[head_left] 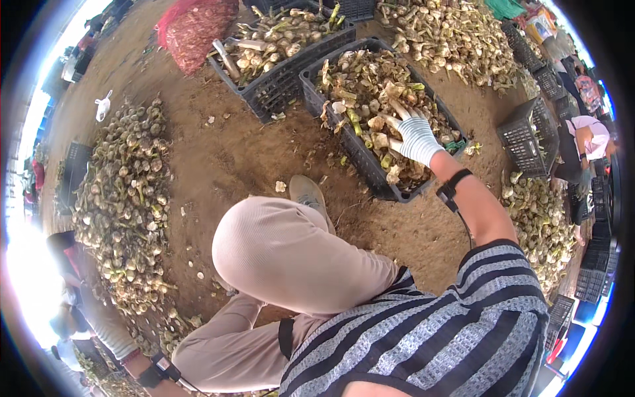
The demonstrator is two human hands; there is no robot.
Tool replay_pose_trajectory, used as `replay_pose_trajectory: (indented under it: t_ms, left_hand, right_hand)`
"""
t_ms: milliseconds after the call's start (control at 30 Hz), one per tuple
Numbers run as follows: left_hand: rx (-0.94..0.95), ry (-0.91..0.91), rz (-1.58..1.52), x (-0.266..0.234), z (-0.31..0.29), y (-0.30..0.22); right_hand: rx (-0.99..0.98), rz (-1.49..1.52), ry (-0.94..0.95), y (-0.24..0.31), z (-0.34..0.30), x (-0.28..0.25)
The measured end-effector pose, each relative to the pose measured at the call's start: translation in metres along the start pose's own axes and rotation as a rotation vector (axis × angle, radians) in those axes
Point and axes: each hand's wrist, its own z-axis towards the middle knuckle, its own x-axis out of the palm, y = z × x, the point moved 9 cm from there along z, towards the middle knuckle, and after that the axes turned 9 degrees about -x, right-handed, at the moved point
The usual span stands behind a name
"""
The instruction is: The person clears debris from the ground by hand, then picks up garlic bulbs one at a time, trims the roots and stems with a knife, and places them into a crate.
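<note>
My right hand [417,137], in a white striped glove with bare fingertips, reaches into a black plastic crate [360,155]. Its fingers and thumb are spread over the garlic bulbs [370,99] there, which lie among stalks and dry husks. No bulb shows firmly gripped. At the lower left, my left hand [114,331] wears a similar pale glove, close to a long heap of garlic [129,198] on the ground. Glare and the picture's rim blur its fingers, so I cannot make out whether it holds anything.
A second black crate [278,92] of garlic adjoins the first, beside a red mesh sack [198,33]. More garlic heaps [456,40] lie at the far right. An upright crate [529,135] stands near another person [589,139] at right. My bent knee [278,255] is in front.
</note>
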Motion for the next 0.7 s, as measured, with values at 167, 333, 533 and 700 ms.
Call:
replay_pose_trajectory:
  t_ms: [167,333,533,700]
  left_hand:
    - [-0.081,0.106,-0.104,-0.033,0.02,0.058]
    - [-0.173,0.213,-0.3,-0.041,-0.003,0.068]
    - [-0.348,0.479,-0.935,0.03,-0.042,0.038]
    - [-0.265,0.517,-0.95,0.004,-0.058,0.042]
  right_hand:
    - [0.04,0.011,0.192,-0.004,0.007,0.003]
    - [-0.161,0.151,-0.126,0.02,0.016,-0.082]
    - [-0.367,0.221,-0.094,0.161,0.026,-0.269]
    - [-0.932,0.123,-0.368,0.365,-0.002,-0.388]
